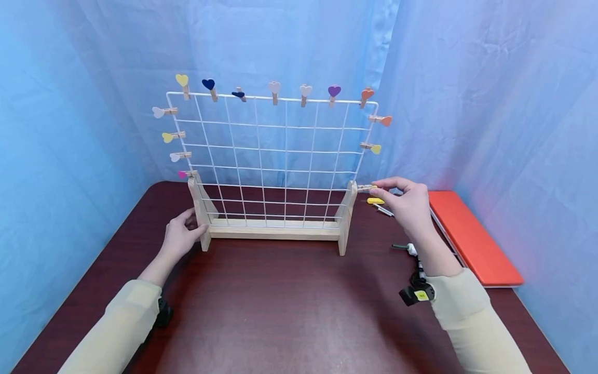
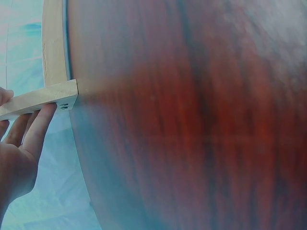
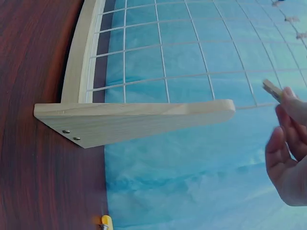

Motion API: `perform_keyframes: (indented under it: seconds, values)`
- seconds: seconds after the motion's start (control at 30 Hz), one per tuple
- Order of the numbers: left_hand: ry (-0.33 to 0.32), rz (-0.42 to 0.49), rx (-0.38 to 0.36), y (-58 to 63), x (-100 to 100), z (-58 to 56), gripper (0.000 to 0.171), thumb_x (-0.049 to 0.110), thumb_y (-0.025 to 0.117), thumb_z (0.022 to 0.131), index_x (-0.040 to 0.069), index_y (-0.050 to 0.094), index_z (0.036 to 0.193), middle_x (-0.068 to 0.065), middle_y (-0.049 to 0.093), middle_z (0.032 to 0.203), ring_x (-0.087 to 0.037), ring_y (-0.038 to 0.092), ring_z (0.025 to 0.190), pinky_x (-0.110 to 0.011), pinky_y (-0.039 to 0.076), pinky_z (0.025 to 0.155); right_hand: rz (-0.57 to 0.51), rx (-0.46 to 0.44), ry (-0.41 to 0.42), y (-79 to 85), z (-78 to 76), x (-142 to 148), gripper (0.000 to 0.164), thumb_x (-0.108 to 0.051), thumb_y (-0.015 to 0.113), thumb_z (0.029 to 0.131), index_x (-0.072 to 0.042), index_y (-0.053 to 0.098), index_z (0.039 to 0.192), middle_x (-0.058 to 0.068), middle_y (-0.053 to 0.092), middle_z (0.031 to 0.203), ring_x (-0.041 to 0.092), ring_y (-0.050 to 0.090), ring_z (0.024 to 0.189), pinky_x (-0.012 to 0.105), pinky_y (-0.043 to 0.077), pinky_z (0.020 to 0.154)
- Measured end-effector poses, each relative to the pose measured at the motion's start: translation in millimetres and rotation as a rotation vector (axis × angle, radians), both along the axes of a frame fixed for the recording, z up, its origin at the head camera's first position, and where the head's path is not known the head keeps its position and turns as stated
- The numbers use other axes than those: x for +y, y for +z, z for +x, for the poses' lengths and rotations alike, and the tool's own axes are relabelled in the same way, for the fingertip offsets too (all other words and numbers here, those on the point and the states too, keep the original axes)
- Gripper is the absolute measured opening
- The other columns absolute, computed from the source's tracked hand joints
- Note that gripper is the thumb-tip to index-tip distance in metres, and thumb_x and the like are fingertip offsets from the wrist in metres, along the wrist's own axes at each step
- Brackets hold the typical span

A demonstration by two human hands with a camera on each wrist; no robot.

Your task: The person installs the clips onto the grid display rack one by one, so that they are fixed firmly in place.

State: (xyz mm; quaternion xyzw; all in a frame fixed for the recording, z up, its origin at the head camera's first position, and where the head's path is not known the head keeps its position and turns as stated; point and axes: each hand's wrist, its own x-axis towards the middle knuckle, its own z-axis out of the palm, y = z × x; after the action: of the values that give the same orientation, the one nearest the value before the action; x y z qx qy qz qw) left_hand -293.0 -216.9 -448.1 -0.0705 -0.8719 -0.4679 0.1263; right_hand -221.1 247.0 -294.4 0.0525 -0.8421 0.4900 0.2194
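Observation:
A white wire grid [image 1: 257, 97] stands upright in a wooden stand [image 1: 275, 235]. Heart-topped clothespins in several colours line its top and sides, among them a purple one [image 1: 334, 91] and a pink one [image 1: 183, 174]. My left hand [image 1: 178, 238] grips the stand's left leg [image 2: 57, 92], thumb on one side and fingers on the other. Between right thumb and fingertips, my right hand [image 1: 407, 205] pinches a small wooden clothespin [image 3: 272, 88]. Its free end lies close to the grid's right edge, just above the top of the right leg [image 3: 139, 115].
Right of the stand lie a yellow object [image 1: 375, 200] and thin white sticks [image 1: 384, 210]. A red flat case [image 1: 474, 236] rests on the dark wooden table [image 1: 261, 301] at the right. Blue curtains [image 1: 299, 41] hang behind and at both sides.

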Motion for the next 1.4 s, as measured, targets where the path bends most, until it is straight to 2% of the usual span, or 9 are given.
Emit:
perform_keyframes:
  seconds: [0.17,0.37,0.63,0.8,1.03,1.13,1.3,1.4]
  values:
    - [0.002,-0.001,-0.006,-2.1,-0.4,0.4,0.047,0.014,0.066,0.079,0.004,0.050,0.123,-0.022,0.063,0.103,-0.030,0.061,0.090,-0.033,0.054,0.058,-0.150,0.076,-0.092,-8.0,-16.1,0.9,0.028,-0.030,0.072,0.072,-0.008,0.072,0.090,-0.005,0.065,0.079,0.013,0.057,0.076,0.018,0.046,0.052]
    - [0.010,-0.023,0.006,-2.6,0.3,2.2,0.047,0.015,0.066,0.080,0.005,0.051,0.123,-0.020,0.064,0.100,-0.028,0.061,0.089,-0.034,0.054,0.060,-0.340,0.148,-0.142,-4.5,-25.5,-9.6,0.027,-0.020,0.075,0.070,-0.001,0.071,0.088,-0.007,0.066,0.071,0.013,0.055,0.073,0.019,0.044,0.057]
    - [0.006,-0.004,0.005,-3.9,2.4,0.8,0.045,0.013,0.066,0.079,0.005,0.052,0.121,-0.020,0.064,0.098,-0.028,0.061,0.088,-0.029,0.054,0.058,-0.408,0.183,-0.122,-4.0,-33.5,-19.6,0.026,-0.012,0.075,0.070,0.005,0.069,0.088,-0.006,0.066,0.070,0.011,0.055,0.070,0.018,0.044,0.059]
    - [0.002,-0.004,0.005,-4.6,3.2,-0.5,0.045,0.013,0.066,0.079,0.004,0.052,0.121,-0.020,0.065,0.098,-0.028,0.061,0.087,-0.028,0.053,0.057,-0.403,0.173,-0.098,-4.6,-33.0,-19.7,0.027,-0.013,0.073,0.072,0.004,0.068,0.092,-0.004,0.066,0.075,0.011,0.056,0.074,0.017,0.045,0.060]
    - [0.005,-0.009,-0.012,-2.4,3.4,-0.5,0.047,0.014,0.065,0.080,0.004,0.050,0.123,-0.021,0.063,0.101,-0.029,0.061,0.090,-0.032,0.054,0.060,-0.286,0.171,-0.063,-2.5,-28.3,-17.0,0.030,-0.018,0.070,0.076,0.002,0.066,0.099,0.000,0.063,0.081,0.012,0.054,0.080,0.018,0.042,0.061]
    - [0.000,-0.047,-0.002,-0.5,3.8,-0.1,0.048,0.016,0.065,0.081,0.004,0.048,0.124,-0.021,0.062,0.104,-0.031,0.061,0.091,-0.037,0.054,0.063,-0.235,0.167,-0.074,-1.4,-26.1,-12.9,0.030,-0.020,0.070,0.077,-0.002,0.066,0.101,0.002,0.064,0.087,0.013,0.054,0.082,0.019,0.041,0.059]
    - [0.024,-0.151,0.086,6.1,3.2,5.2,0.051,0.022,0.066,0.080,0.005,0.049,0.124,-0.020,0.062,0.106,-0.031,0.060,0.093,-0.045,0.051,0.073,-0.129,0.181,-0.093,-3.8,-26.1,-0.6,0.029,-0.024,0.069,0.077,-0.010,0.067,0.102,0.003,0.065,0.095,0.013,0.054,0.082,0.019,0.040,0.057]
    - [0.076,-0.191,0.164,16.3,2.2,13.2,0.053,0.023,0.068,0.078,0.007,0.049,0.125,-0.018,0.062,0.106,-0.032,0.059,0.093,-0.046,0.047,0.077,-0.050,0.216,-0.092,-7.2,-24.9,6.7,0.027,-0.028,0.069,0.077,-0.017,0.068,0.101,0.001,0.064,0.091,0.014,0.054,0.075,0.019,0.041,0.054]
